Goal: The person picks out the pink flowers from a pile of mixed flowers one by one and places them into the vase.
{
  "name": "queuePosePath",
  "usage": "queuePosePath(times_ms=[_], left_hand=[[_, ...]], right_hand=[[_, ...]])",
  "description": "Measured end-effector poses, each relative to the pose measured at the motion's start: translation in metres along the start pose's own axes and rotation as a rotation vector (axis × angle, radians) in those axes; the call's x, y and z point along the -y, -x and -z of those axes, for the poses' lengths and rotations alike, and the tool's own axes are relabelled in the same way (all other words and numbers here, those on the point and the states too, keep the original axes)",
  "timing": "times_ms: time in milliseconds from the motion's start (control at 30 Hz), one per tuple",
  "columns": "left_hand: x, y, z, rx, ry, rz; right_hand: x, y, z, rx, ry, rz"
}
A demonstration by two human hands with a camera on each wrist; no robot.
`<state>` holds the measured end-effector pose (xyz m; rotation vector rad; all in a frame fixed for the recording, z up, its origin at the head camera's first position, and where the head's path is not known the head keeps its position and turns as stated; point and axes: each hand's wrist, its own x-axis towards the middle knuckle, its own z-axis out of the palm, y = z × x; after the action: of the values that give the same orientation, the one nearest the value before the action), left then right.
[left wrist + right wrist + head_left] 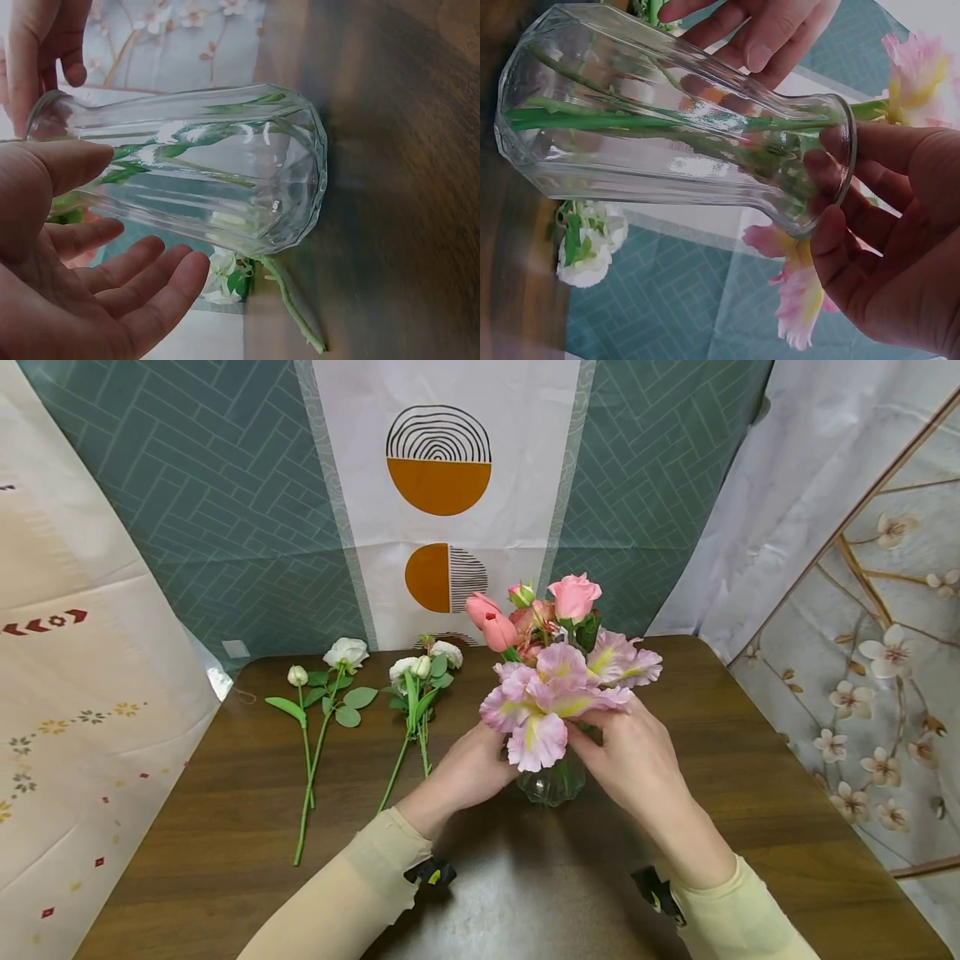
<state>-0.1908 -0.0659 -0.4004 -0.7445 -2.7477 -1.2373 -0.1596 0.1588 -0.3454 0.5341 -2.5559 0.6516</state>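
A clear faceted glass vase stands upright on the table, green stems inside it. Above its rim spread pink-and-yellow ruffled flowers, pink tulips and a pink rose. My right hand holds the vase at its neck, fingers curled about the rim, some of them seen through the glass. On the vase's other side, my left hand has its fingers spread and relaxed, the thumb by the neck; whether it touches the glass I cannot tell. In the head view, blooms hide part of both hands.
White flowers on long stems lie at the left of the brown wooden table: a white rose beside a white bud, and a bunch of white blooms nearer the vase. Patterned cloths hang behind and at both sides.
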Motion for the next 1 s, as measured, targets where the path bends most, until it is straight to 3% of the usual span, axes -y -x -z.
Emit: queuePosePath(times_ms=[233, 467, 700, 1000], left_hand=[[0.002, 0.000, 0.005, 0.005, -0.026, 0.012], [0.007, 0.000, 0.010, -0.007, -0.051, -0.069], [0.012, 0.008, 0.018, -0.009, 0.006, 0.047], [0.028, 0.023, 0.037, -0.038, -0.153, 0.104]], right_hand=[[-0.007, 0.007, -0.002, -0.087, -0.055, 0.056], [-0.016, 0.012, -0.002, -0.120, -0.090, 0.140], [-0.020, 0.017, -0.002, -0.141, -0.111, 0.156], [-0.028, 0.030, 0.003, -0.216, -0.060, 0.130]])
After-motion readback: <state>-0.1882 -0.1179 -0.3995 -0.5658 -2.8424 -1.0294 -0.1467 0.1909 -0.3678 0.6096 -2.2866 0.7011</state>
